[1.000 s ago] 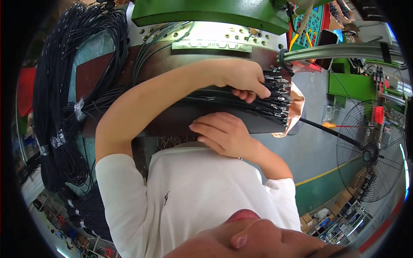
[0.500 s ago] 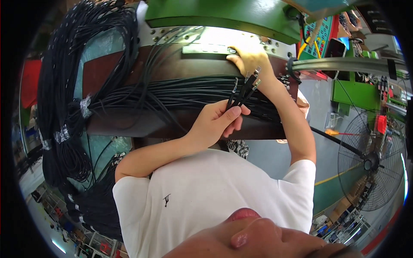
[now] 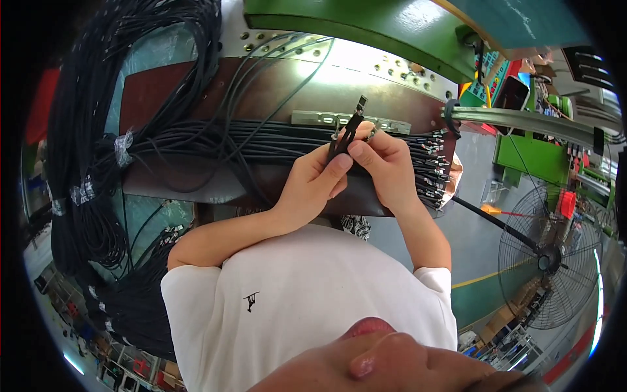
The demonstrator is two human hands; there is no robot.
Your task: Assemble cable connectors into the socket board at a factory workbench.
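Observation:
My left hand (image 3: pixel 312 184) is closed round several black cables (image 3: pixel 344 134), whose silver metal ends stick up and fan out. Fingers bent, my right hand (image 3: pixel 390 168) pinches one of these cables beside the left thumb; a metal end shows at its fingertips. Just beyond both hands a long metal strip with holes (image 3: pixel 307 117) lies along the far side of a thick bundle of black cables (image 3: pixel 255 136). My hands and the held cables hide its middle. The bundle's metal-tipped ends (image 3: pixel 432 163) lie to the right of my right hand.
Under the bundle is a dark brown board (image 3: pixel 176 179). A green machine body (image 3: pixel 353 19) stands at the far side. Large coils of black cable (image 3: pixel 72 144) hang at the left. To the right are a metal rail (image 3: pixel 522 116) and a fan (image 3: pixel 548 261).
My right hand has come back from the far side of the board to the cables in my left hand. The metal strip has shifted nearer and right, and is released.

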